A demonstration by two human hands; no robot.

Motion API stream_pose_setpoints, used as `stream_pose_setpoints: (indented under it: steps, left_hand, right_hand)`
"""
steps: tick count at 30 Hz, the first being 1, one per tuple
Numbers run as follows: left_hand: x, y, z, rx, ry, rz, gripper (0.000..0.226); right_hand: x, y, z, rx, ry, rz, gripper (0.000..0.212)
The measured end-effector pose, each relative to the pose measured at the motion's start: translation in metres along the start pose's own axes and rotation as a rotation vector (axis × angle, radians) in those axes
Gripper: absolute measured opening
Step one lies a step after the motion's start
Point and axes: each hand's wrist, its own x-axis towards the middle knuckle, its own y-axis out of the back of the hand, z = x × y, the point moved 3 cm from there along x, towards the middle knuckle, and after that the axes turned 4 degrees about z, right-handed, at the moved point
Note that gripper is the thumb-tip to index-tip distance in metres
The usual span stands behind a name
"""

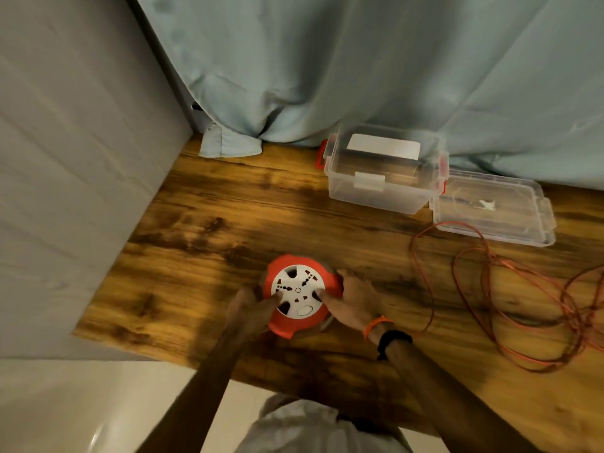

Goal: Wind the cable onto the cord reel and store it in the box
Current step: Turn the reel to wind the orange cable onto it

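Note:
An orange cord reel with a white socket face lies flat on the wooden table. My left hand holds its left edge, with a finger set into a slot of the white face. My right hand grips the right rim, a finger in another slot. A thin orange cable runs from the reel's right side and lies in loose loops on the table to the right. The clear plastic box with red latches stands open at the back.
The box's clear lid lies beside it on the right. A pale blue curtain hangs behind the table, and a grey wall bounds its left side. The table's front edge is near my body.

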Motion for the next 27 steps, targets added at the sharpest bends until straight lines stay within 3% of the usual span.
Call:
stream_pose_setpoints:
  steps: [7, 12, 15, 22, 27]
  left_hand:
    - [-0.001, -0.009, 0.008, -0.531, 0.175, -0.046, 0.039]
    - [0.006, -0.02, 0.03, -1.011, 0.255, -0.319, 0.053]
    - [0.004, -0.029, 0.05, -1.14, 0.222, -0.523, 0.06]
    - [-0.007, -0.046, 0.099, -1.297, 0.098, -1.191, 0.088]
    - [-0.006, -0.051, 0.133, -1.234, -0.034, -1.34, 0.098]
  right_hand:
    - [0.012, 0.025, 0.002, 0.176, -0.051, 0.066, 0.064]
    - [0.021, 0.057, 0.003, 0.204, -0.052, 0.125, 0.065]
    - [0.025, 0.075, -0.001, 0.223, -0.006, 0.178, 0.064]
    - [0.037, 0.121, -0.027, 0.276, 0.172, 0.318, 0.062]
    - [0.045, 0.147, -0.038, 0.202, 0.259, 0.375, 0.056]
